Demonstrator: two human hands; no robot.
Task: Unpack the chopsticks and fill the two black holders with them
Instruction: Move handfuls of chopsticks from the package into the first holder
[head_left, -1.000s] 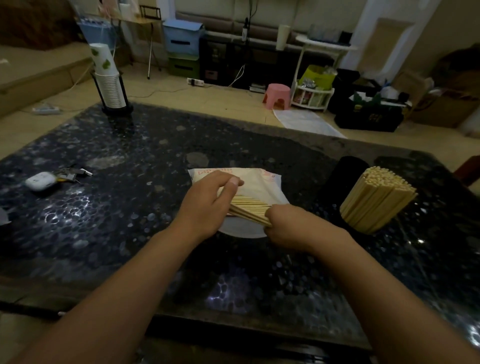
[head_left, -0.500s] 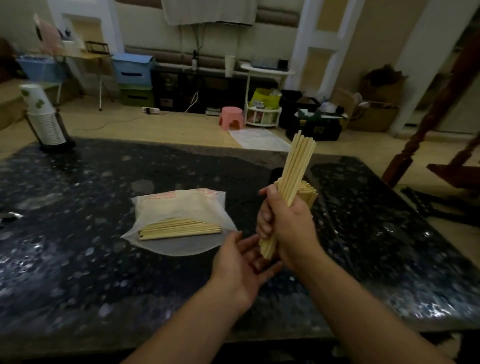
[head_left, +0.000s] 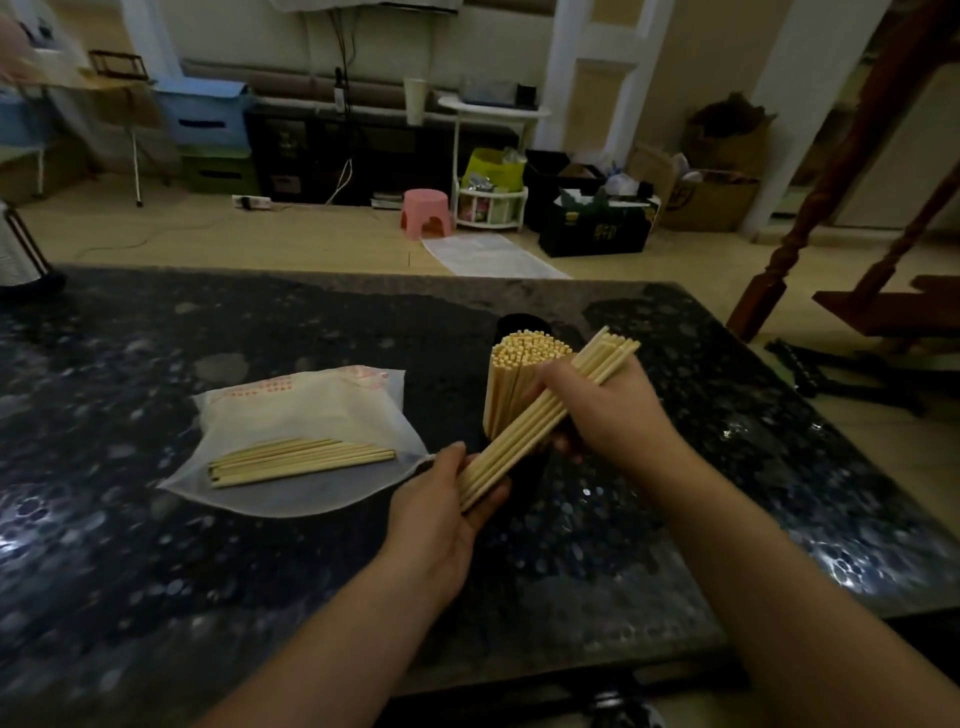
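Observation:
My right hand grips a slanted bundle of pale wooden chopsticks around its middle. The bundle's lower ends rest in the palm of my left hand; its upper ends point up and right. Just behind stands a black holder, packed with upright chopsticks. The dark rim of a second black holder peeks out behind it. To the left a translucent white bag lies flat on the table with a few chopsticks still inside.
The dark speckled stone table ends near my body and at the right. A cup dispenser's base stands at the far left edge. Beyond are a pink stool, boxes and a wooden stair post.
The bundle has tipped from nearly upright to slanted, top end to the right. My left hand has come under its lower ends. The view has shifted closer to the holders.

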